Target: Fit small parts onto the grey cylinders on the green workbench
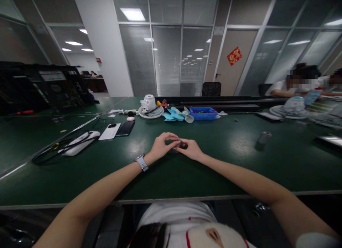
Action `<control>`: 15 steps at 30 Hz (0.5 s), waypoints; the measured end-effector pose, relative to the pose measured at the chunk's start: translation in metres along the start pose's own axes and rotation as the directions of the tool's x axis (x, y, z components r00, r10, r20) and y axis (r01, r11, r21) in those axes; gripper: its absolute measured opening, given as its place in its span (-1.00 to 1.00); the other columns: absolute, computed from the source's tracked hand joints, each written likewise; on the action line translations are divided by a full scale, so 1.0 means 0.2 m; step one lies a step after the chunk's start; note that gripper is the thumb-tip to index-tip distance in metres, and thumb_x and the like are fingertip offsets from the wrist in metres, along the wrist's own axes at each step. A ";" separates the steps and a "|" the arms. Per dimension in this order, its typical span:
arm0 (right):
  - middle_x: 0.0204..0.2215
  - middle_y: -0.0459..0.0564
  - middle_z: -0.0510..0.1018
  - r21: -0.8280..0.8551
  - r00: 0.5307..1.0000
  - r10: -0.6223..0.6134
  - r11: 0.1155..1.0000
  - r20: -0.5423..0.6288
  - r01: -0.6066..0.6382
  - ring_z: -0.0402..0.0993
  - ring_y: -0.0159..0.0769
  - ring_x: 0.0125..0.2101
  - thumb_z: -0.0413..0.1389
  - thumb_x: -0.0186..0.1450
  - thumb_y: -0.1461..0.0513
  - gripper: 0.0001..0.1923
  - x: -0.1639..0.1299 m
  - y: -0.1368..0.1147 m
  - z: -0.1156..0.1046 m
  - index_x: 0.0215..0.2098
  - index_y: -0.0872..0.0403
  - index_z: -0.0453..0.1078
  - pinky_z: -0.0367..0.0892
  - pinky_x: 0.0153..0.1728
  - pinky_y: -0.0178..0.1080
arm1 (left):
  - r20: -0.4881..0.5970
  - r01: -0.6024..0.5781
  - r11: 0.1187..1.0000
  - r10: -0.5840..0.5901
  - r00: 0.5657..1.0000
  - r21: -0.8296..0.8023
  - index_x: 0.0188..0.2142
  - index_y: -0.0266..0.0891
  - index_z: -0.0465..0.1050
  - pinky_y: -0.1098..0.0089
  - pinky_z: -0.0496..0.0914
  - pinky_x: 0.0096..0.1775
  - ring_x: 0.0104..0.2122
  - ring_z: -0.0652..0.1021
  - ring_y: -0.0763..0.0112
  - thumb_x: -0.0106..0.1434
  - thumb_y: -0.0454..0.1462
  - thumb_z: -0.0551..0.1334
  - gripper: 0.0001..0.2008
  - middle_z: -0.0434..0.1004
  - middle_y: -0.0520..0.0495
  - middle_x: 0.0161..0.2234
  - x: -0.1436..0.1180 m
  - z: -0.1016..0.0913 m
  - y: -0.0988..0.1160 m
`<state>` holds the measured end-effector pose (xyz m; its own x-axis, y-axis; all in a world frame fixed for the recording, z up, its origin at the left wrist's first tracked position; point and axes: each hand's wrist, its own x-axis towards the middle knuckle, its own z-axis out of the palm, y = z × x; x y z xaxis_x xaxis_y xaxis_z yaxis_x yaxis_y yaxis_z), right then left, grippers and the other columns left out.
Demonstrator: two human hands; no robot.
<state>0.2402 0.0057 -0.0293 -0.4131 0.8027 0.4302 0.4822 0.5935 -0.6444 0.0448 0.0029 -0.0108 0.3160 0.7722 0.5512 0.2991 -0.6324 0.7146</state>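
My left hand and my right hand meet above the middle of the green table. Between their fingertips sits a small round metal part, greyish with a dark coppery tint. The fingers of both hands are closed on it and cover most of it, so its exact kind is hidden. A watch with a pale strap is on my left wrist. To the right, apart from both hands, a small grey metal cylinder stands on the table.
Toward the back are a white fan housing, light blue fan blades and a blue tray with small items. At left lie phones, a white case and black cable. People sit at far right.
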 end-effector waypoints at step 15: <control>-0.33 -0.07 0.63 -0.019 0.999 0.003 1.000 0.032 -0.003 0.52 -0.30 -0.37 0.26 0.21 0.00 -0.56 0.00 -0.02 0.00 -0.03 0.04 0.52 0.33 -0.31 -0.28 | -0.252 0.078 0.983 -0.119 0.960 -0.168 -0.43 -0.15 0.14 0.37 0.40 -0.29 -0.26 0.66 0.20 0.11 -0.17 0.36 -0.65 0.60 0.01 -0.45 0.05 0.00 0.04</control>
<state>0.2382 0.0032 -0.0263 -0.4358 0.8024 0.4076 0.4977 0.5922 -0.6337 0.0503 0.0058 0.0009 0.0409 0.8324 0.5527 0.1676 -0.5511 0.8175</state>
